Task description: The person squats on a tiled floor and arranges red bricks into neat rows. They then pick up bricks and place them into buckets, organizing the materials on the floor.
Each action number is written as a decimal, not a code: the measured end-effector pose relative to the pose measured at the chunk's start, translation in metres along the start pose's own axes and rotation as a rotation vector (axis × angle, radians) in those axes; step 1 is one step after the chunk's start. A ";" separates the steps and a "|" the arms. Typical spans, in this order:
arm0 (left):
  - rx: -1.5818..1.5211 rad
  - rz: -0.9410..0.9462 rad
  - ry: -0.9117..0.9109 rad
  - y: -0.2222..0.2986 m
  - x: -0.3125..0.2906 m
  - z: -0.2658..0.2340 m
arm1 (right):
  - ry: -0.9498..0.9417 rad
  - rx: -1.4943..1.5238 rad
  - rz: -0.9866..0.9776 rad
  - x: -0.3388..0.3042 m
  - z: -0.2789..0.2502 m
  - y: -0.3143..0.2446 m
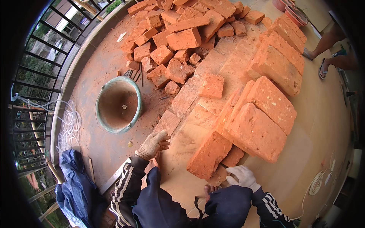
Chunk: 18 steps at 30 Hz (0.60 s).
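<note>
My left hand [153, 145], in a cream knit glove, hovers over the floor with its fingers stretched loosely to the right and nothing in them. A brick piece beneath its wrist is mostly hidden by my sleeve. In a pale glove, my right hand [243, 178] sits by my right knee, fingers apart and pointing left. Just beside its fingertips lies a small brick piece [217, 175]; whether they touch I cannot tell. A thick orange brick [210, 155] stands in front of my knees, against a stack of large brick slabs [255, 131]. One squarish brick [211, 86] rests farther off.
A heap of broken bricks [184, 40] fills the far side. Left of centre stands a green-rimmed bucket [118, 105]. More slabs [279, 57] line the right, near another person's sandalled feet [323, 69]. A blue tarp [78, 190], white tubing [69, 125] and a railing [42, 68] are at left.
</note>
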<state>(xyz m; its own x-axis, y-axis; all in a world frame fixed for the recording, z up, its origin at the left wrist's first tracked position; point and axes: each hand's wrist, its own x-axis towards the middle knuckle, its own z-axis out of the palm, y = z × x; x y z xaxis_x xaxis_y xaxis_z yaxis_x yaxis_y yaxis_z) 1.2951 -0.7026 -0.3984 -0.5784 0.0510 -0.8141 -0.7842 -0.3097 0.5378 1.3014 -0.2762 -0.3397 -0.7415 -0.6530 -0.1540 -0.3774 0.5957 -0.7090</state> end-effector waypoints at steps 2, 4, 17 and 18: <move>0.839 0.319 -0.054 0.052 0.010 0.030 | 0.085 0.071 0.073 0.009 0.000 -0.013; 1.278 0.697 0.018 0.105 0.046 0.046 | 0.129 0.138 0.229 0.005 -0.001 -0.019; 2.012 1.316 0.713 0.314 0.278 0.087 | 0.669 -0.123 1.008 -0.067 0.046 -0.099; 1.826 1.402 0.747 0.316 0.277 0.100 | 0.704 -0.123 1.037 -0.078 0.049 -0.105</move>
<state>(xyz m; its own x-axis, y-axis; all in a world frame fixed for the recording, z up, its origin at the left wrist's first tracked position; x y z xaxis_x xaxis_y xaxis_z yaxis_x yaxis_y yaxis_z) 0.8653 -0.6917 -0.4321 -0.8880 0.3005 0.3481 0.2609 0.9526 -0.1568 1.4259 -0.3102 -0.2867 -0.8397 0.5150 -0.1724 0.5374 0.7423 -0.4001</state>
